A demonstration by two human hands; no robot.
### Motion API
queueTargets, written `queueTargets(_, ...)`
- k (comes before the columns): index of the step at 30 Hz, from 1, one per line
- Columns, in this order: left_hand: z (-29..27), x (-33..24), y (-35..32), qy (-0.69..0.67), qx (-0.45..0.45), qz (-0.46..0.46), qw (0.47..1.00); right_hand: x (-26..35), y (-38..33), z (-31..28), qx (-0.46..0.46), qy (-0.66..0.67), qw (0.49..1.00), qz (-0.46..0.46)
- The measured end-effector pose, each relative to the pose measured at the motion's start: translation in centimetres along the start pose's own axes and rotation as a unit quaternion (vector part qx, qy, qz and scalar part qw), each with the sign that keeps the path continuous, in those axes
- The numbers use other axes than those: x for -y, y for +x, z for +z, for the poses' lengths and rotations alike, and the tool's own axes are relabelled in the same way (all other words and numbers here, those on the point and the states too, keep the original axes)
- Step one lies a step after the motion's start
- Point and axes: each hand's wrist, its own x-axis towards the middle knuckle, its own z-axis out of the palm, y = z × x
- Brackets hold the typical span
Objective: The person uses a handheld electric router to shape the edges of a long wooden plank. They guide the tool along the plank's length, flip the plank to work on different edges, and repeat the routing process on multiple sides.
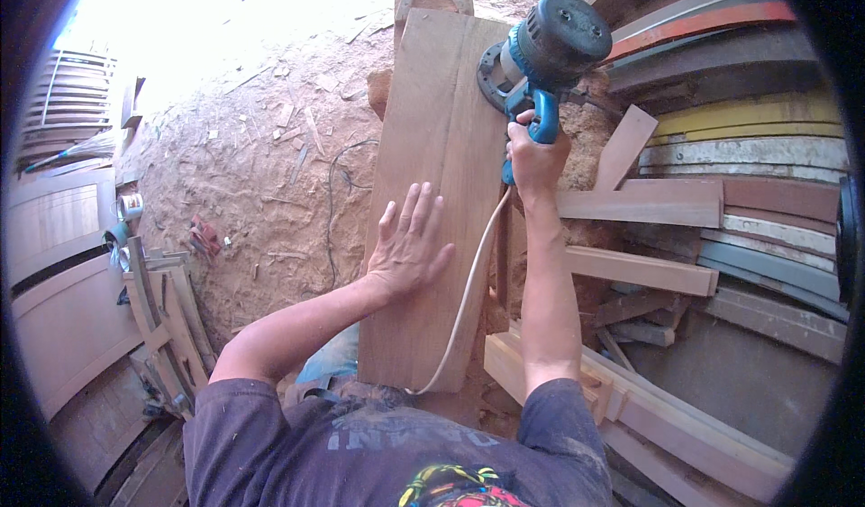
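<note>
A long brown wooden plank (432, 129) runs away from me over the sawdust ground. My left hand (410, 241) lies flat on its near half, fingers spread. My right hand (533, 158) grips the blue handle of an electric sander (543, 52), blue and dark grey, which sits at the plank's far right edge. The sander's pale cord (468, 295) trails down from my right hand along the plank's right side toward my body.
Stacked wooden beams (640, 268) and curved painted boards (748, 147) lie to the right. Wooden frames (167, 318) and panels stand at the left. A thin dark cable (335, 201) crosses the sawdust-covered ground left of the plank.
</note>
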Motion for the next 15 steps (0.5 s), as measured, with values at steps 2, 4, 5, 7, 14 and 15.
queueTargets(2, -0.1, -0.1, 0.0, -0.001, 0.005, -0.001, 1.0, 0.6, 0.9, 0.1, 0.006, 0.009, 1.0, 0.009)
queueTargets(4, -0.2, -0.1, 0.0, -0.001, 0.007, -0.001, 1.0, 0.4, 1.8, 0.4, 0.005, -0.001, 1.0, 0.004)
queueTargets(5, -0.3, -0.2, 0.1, -0.002, 0.006, 0.0, 1.0, 0.4, 2.1, 0.5, 0.003, -0.004, 1.0, 0.001)
queueTargets(7, -0.2, -0.1, 0.0, -0.003, 0.002, 0.001, 1.0, 0.7, 2.9, 0.8, 0.002, -0.006, 1.0, -0.002)
queueTargets(14, -0.3, -0.2, 0.1, 0.001, 0.003, 0.001, 1.0, 0.5, 6.2, 1.8, 0.004, 0.0, 1.0, -0.006)
queueTargets(15, -0.3, -0.2, 0.0, 0.001, 0.005, 0.0, 1.0, 0.6, 6.8, 2.0, 0.006, 0.004, 1.0, -0.003)
